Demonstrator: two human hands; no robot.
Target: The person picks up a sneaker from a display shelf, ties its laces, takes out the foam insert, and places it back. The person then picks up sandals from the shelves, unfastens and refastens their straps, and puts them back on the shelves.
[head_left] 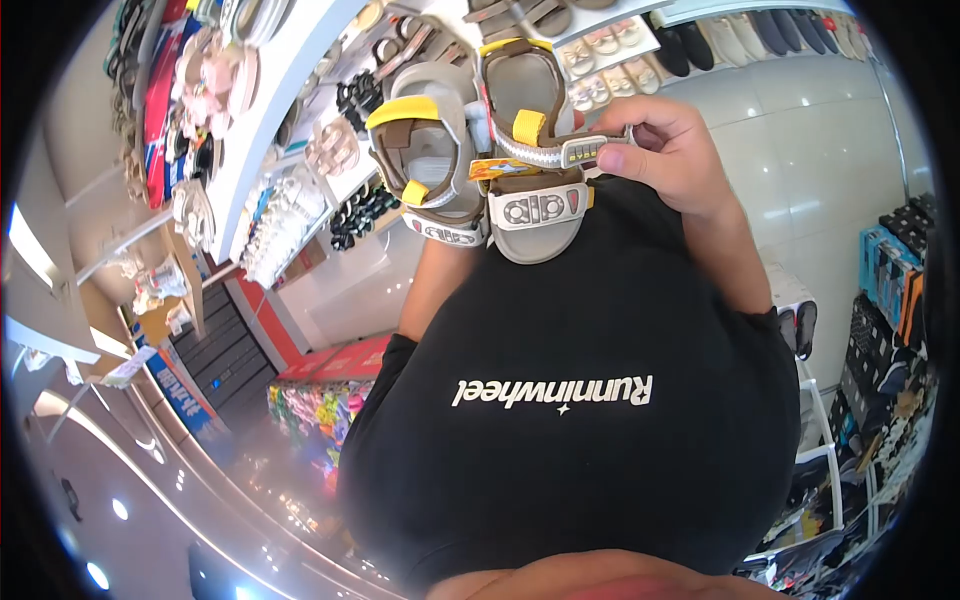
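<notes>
A pair of grey-beige child's sandals with yellow tabs is held up in front of my chest. The left sandal is side by side with the right sandal, and an orange-yellow tag shows between them. My left forearm rises behind the pair; the hand itself is hidden, but it bears the sandals from beneath. My right hand pinches the end of the right sandal's ankle strap between thumb and fingers. That strap is pulled out sideways, away from the foot opening.
Shelves of sandals and shoes curve along the left and top. Shoe boxes and a rack stand on the right. A red-topped, flower-patterned box is at lower left. Pale floor tiles show beyond my right hand.
</notes>
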